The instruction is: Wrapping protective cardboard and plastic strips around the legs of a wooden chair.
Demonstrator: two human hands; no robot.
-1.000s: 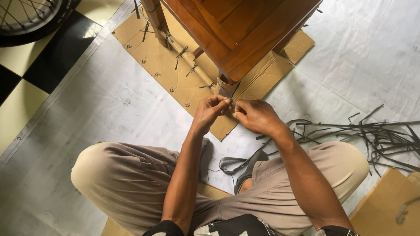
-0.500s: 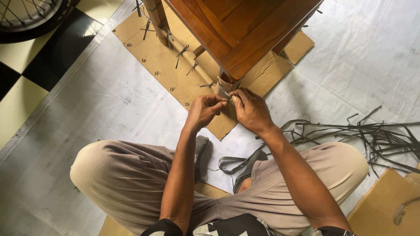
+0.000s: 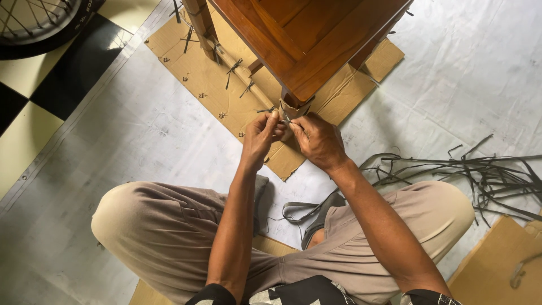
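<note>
A brown wooden table (image 3: 307, 39) stands on a cardboard sheet (image 3: 209, 73). Its near leg (image 3: 293, 107) is wrapped in cardboard. My left hand (image 3: 261, 137) and my right hand (image 3: 317, 141) meet at the foot of that leg, fingertips pinched on a thin dark strap (image 3: 287, 120) around the wrap. The strap's ends are mostly hidden by my fingers. I sit cross-legged in beige trousers (image 3: 169, 231) just in front.
A wrapped rail (image 3: 240, 70) tied with several dark straps runs left of the leg. A pile of loose dark straps (image 3: 480, 175) lies at right. Cardboard pieces (image 3: 502, 265) sit at lower right. A bicycle wheel (image 3: 39, 22) is at top left, on checkered tiles beyond the white tarp (image 3: 141, 135).
Both hands have moved up and closer to the wrapped table leg, with the right hand drawing in toward the left as they work the strap.
</note>
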